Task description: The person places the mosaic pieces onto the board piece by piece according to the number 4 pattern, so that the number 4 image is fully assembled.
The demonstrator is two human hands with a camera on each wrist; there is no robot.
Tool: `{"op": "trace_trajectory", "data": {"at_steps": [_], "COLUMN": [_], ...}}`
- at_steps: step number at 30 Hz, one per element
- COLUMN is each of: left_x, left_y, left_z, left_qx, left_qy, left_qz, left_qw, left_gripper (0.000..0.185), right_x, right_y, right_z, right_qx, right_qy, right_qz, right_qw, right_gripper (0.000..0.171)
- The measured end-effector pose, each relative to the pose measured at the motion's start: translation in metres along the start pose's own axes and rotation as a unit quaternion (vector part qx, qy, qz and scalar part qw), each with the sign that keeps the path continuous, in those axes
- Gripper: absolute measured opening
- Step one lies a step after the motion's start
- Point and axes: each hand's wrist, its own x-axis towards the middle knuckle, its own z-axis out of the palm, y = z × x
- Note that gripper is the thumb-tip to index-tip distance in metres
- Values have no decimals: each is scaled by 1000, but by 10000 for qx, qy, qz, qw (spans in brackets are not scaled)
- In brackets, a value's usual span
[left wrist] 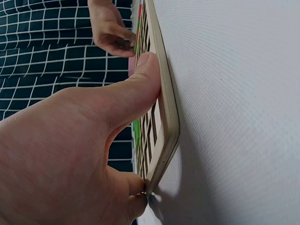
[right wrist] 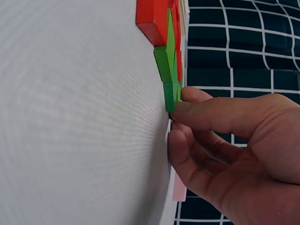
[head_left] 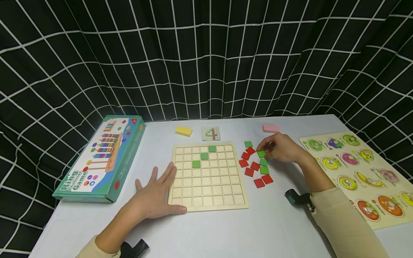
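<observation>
We see the right hand (head_left: 284, 148) in the centre-right of the head view, its fingers (right wrist: 206, 115) pinching a green tile (head_left: 261, 153) at the top of the pile of red and green tiles (head_left: 256, 166), just right of the grid board (head_left: 208, 175). The left hand (head_left: 155, 195) lies flat w/ straight fingers at the board's lower-left corner (thumb (left wrist: 140, 79) pressed on its edge). Three green tiles sit in the board's upper squares. Game box (head_left: 98, 159) is at left, animal puzzle (head_left: 361, 172) at far right.
</observation>
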Motion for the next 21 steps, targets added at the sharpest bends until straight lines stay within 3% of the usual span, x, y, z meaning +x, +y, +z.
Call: {"op": "trace_trajectory", "data": {"at_steps": [21], "left_x": [2], "left_y": [-2], "left_z": [1], "left_qx": [11], "left_qy": [55], "left_qz": [33], "left_qw": [10000], "left_gripper": [130], "right_x": [-4], "right_y": [-12], "right_z": [-1], "right_qx": [513], "right_qy": [-23], "right_qz": [405], "right_qw": [9979], "right_gripper": [26]}}
